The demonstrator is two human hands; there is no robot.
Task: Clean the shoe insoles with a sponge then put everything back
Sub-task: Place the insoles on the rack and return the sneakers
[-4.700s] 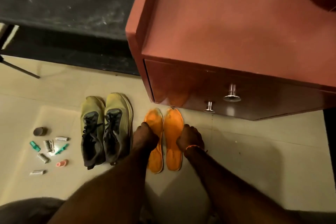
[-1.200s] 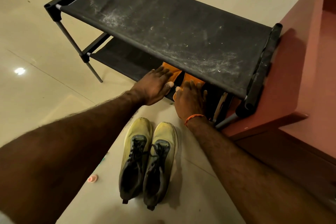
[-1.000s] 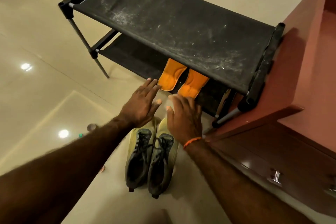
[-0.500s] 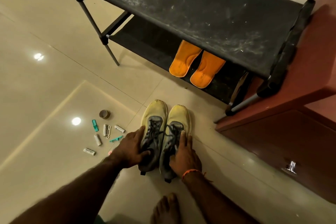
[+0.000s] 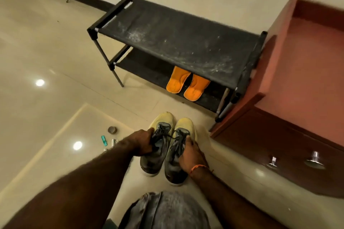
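While both hands grip: one shoe each, side by side on the floor
Left hand (image 5: pixel 142 142): fingers curled on left shoe (image 5: pixel 158 141)
Right hand (image 5: pixel 190 156): fingers curled on right shoe (image 5: pixel 178 151)
Insoles (image 5: pixel 187 84): together on lower shelf of black rack (image 5: pixel 176 42)
Cabinet (image 5: pixel 297 83): just beside rack

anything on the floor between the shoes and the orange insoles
No, only bare floor tile lies between the shoes and the orange insoles in the head view.

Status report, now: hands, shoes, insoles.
Left hand grips the left shoe; right hand grips the right shoe. Both orange insoles lie on the rack's lower shelf. Path to rack looks open.
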